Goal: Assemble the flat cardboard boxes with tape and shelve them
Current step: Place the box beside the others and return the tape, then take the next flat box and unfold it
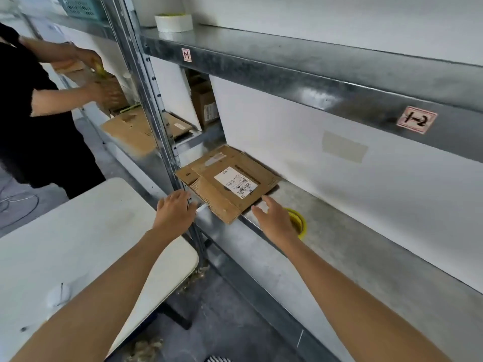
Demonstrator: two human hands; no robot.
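A stack of flat cardboard boxes (227, 178) lies on the metal shelf (352, 246), its near corner jutting past the shelf's front edge; a white shipping label is on top. My left hand (176, 211) reaches toward the stack's left edge by the shelf upright, fingers relaxed and holding nothing. My right hand (274, 218) hovers at the stack's right near corner, fingers spread, holding nothing. A yellow tape roll (299, 222) lies on the shelf, partly hidden behind my right hand. A white tape roll (173, 22) sits on the upper shelf.
A white folding table (65, 244) stands at lower left against the shelf upright (154, 108). Another person in black (34, 113) handles a cardboard box (109, 92) at the left bay. More flat cardboard (133, 129) and an assembled box (205, 105) lie further back.
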